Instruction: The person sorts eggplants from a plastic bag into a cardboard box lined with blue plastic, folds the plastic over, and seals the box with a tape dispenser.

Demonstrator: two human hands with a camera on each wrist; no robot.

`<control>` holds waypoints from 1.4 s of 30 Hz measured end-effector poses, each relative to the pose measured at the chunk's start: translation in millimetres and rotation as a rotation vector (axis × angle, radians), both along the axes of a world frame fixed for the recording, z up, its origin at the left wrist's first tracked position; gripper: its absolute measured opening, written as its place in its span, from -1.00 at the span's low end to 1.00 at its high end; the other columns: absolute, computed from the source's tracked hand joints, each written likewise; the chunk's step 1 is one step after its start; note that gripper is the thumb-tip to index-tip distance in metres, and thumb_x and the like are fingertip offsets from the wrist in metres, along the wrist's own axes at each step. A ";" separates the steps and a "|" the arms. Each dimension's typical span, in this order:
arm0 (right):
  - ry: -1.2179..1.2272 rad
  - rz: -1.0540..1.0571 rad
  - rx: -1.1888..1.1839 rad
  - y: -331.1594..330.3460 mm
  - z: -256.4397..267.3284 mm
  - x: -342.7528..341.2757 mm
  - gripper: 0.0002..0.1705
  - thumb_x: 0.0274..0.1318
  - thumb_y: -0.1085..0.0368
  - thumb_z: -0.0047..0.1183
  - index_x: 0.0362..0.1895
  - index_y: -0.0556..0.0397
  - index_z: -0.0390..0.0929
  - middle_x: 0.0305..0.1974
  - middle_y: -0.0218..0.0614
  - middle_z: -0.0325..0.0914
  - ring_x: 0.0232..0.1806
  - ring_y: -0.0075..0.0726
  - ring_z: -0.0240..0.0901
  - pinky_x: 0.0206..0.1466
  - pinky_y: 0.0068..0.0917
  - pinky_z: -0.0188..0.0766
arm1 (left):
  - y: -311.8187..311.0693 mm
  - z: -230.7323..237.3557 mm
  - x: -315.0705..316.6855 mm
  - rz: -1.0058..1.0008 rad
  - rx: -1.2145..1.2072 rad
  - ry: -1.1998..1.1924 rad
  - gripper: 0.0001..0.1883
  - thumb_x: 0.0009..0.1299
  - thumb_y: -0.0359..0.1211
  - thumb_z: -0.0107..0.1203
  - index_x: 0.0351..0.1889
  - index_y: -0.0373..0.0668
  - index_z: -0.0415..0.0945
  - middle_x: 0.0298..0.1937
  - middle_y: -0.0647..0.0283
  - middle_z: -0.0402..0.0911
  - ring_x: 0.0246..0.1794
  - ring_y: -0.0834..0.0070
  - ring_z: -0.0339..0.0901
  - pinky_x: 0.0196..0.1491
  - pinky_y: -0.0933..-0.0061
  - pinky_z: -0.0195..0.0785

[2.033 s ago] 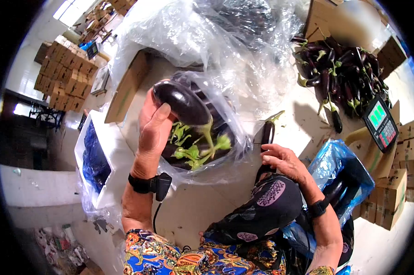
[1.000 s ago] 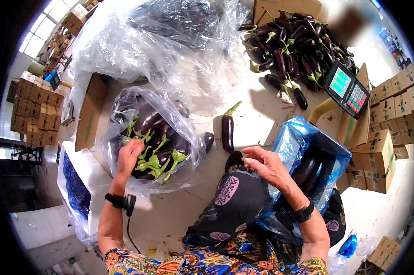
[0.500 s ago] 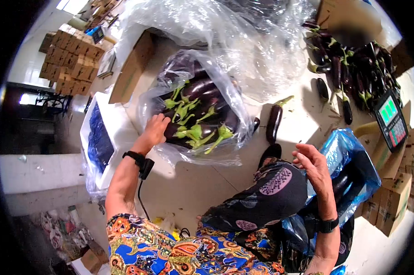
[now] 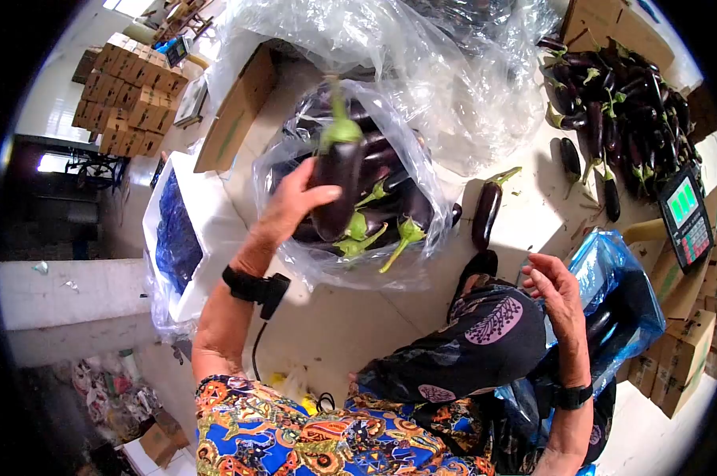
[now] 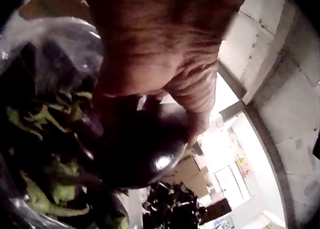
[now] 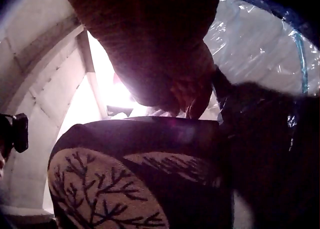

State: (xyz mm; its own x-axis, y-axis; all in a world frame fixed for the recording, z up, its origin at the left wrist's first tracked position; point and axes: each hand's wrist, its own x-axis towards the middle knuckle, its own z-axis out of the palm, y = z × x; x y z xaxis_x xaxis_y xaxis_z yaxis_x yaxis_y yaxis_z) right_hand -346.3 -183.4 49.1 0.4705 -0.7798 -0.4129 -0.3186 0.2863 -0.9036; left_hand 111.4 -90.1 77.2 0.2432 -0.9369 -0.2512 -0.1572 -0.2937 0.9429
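Observation:
My left hand (image 4: 291, 206) grips a dark purple eggplant (image 4: 338, 190), its green stem end pointing away from me, over an open clear plastic bag (image 4: 422, 262). In the left wrist view the thumb and fingers wrap round the glossy eggplant (image 5: 145, 149). Several more eggplants with green caps (image 4: 410, 230) lie inside the bag. My right hand (image 4: 561, 293) hovers with loosely curled fingers and holds nothing. It is beside the knee (image 4: 453, 341) and the blue plastic-lined box (image 4: 652, 317), which has dark eggplants in it.
A single eggplant (image 4: 487, 214) lies on the floor right of the bag. At the back right is a large eggplant pile (image 4: 628, 119), with a scale display (image 4: 684, 210) in front. A white foam box (image 4: 207, 262) stands at left, near a cardboard flap (image 4: 235, 111).
My left hand set one eggplant down into the bag's area, reached in among the eggplants, and now lifts one out. My right hand has moved away from the floor eggplant towards the blue-lined box.

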 end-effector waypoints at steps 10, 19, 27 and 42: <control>0.050 -0.003 0.001 1.2 0.2 5.1 -0.57 0.35 0.18 0.06 0.19 0.14 0.49 -0.06 -0.25 0.64 -0.18 -0.50 0.54 -0.16 -0.56 0.44 | 14.2 -55.3 -157.1 -0.251 0.218 0.040 -0.33 0.25 -0.10 0.31 0.24 -0.26 0.42 -0.02 0.13 0.60 0.00 0.38 0.55 0.10 0.36 0.41; 0.077 -0.033 -0.050 3.3 -11.2 4.5 -0.61 0.35 0.21 0.08 0.15 0.16 0.53 -0.10 -0.26 0.66 -0.22 -0.50 0.56 -0.22 -0.58 0.45 | -5.0 -168.7 -247.1 -0.125 -0.035 -0.664 -0.32 0.18 -0.14 0.34 0.23 -0.22 0.39 -0.02 -0.03 0.45 0.06 0.02 0.41 0.11 0.07 0.35; 0.028 -0.029 -0.100 2.7 -18.6 -2.2 -0.62 0.34 0.21 0.09 0.14 0.15 0.54 -0.11 -0.23 0.68 -0.23 -0.49 0.60 -0.25 -0.56 0.50 | 47.4 -66.6 -168.6 -0.276 -0.247 -0.395 -0.78 0.31 -0.58 0.08 -0.12 -0.18 0.59 -0.27 0.19 0.62 -0.28 0.40 0.63 -0.23 0.40 0.49; 0.093 -0.037 -0.130 4.8 -17.6 3.3 -0.65 0.33 0.25 0.11 0.10 0.19 0.55 -0.18 -0.28 0.69 -0.26 -0.51 0.59 -0.23 -0.55 0.50 | 46.3 -118.3 -58.5 0.011 0.156 -0.824 0.04 0.05 -0.15 0.46 0.49 0.00 0.08 0.12 -0.17 0.55 0.09 -0.10 0.55 0.17 0.08 0.42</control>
